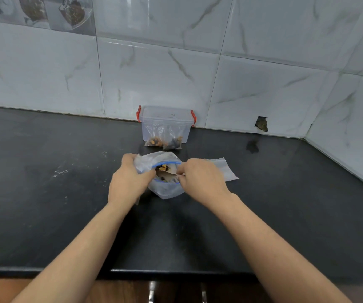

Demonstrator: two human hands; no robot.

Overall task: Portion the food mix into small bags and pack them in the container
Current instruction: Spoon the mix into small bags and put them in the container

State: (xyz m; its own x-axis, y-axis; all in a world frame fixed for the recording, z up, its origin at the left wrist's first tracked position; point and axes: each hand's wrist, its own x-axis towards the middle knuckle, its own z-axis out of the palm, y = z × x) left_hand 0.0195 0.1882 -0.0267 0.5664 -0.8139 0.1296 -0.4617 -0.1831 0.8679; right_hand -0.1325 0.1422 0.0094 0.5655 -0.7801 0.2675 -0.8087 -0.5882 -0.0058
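Nearest us, both forearms reach forward over the dark bench [45, 193]. Our left hand [128, 180] grips the left side of one zip bag [165, 190] with a blue seal, fingers curled round the plastic. Our right hand [200, 178] pinches its mouth, holding it open over the food mix [164, 168]. Just right lies one flat empty bag [226, 169]. Farther back, two filled small bags [163, 142] lean against one lidded container [166, 120] at the tiled wall [263, 51].

I see a clear zip bag [165, 189] with a blue seal, open at frame centre, food mix [164, 167] inside. Behind it stands the clear red-latched container [166, 122], two filled small bags [164, 141] leaning on its front.
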